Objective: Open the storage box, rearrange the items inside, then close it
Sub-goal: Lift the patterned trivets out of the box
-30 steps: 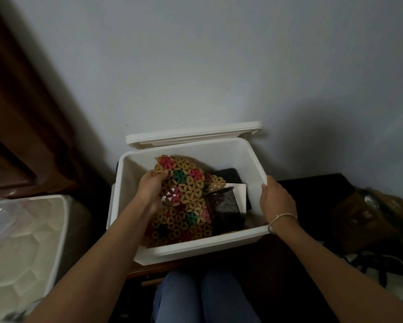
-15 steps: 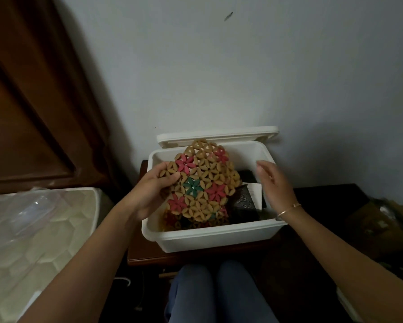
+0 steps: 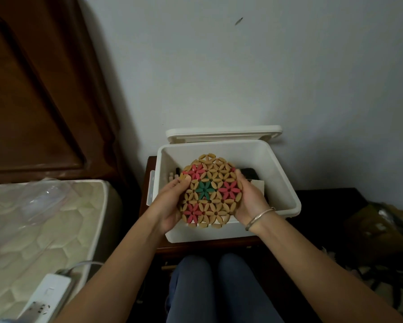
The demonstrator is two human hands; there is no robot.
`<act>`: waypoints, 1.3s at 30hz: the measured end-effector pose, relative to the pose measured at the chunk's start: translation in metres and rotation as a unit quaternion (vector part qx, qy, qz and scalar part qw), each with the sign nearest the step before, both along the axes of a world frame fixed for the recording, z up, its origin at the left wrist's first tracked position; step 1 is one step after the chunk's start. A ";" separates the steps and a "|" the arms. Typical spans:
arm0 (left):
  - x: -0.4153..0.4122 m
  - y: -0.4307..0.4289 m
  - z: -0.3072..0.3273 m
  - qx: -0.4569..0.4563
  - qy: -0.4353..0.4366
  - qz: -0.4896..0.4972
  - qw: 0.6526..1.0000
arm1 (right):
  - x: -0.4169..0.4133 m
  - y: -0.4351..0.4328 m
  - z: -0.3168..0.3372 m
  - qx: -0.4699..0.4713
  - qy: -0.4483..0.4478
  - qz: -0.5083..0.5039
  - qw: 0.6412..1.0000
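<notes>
A white storage box (image 3: 280,180) stands open on a dark wooden stand, its lid (image 3: 223,133) leaning back against the wall. Above the box I hold a round beaded mat (image 3: 211,191) of tan, pink and green flower shapes, tilted toward me. My left hand (image 3: 170,201) grips its left edge and my right hand (image 3: 249,201), with a metal bangle on the wrist, grips its right edge. Behind the mat, a dark item (image 3: 249,173) and a white card (image 3: 258,184) show inside the box; the rest is hidden.
A quilted mattress (image 3: 39,224) lies at the left with a white power strip (image 3: 47,297) on it. A dark wooden headboard (image 3: 32,89) rises behind it. My knees (image 3: 219,285) are right below the stand. A brown bag (image 3: 382,231) sits at the right.
The mat has come up out of the box and toward me. My right hand left the box's right rim and took hold of the mat's right edge.
</notes>
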State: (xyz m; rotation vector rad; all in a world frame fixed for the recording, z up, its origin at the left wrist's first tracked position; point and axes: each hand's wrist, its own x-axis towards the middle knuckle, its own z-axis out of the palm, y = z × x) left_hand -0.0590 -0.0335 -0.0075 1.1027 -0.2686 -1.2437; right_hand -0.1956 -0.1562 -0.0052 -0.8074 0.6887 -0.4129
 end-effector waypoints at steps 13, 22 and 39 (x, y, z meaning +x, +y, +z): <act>-0.021 0.004 -0.001 0.064 -0.257 0.177 0.948 | -0.016 0.029 -0.019 -0.460 0.134 0.057 0.876; -0.031 0.011 -0.005 -0.008 -0.238 0.212 0.948 | -0.004 0.035 -0.016 -0.497 0.168 -0.081 0.848; -0.042 0.021 -0.025 -0.023 -0.178 0.124 0.976 | -0.001 0.030 -0.023 -0.358 0.143 -0.174 0.906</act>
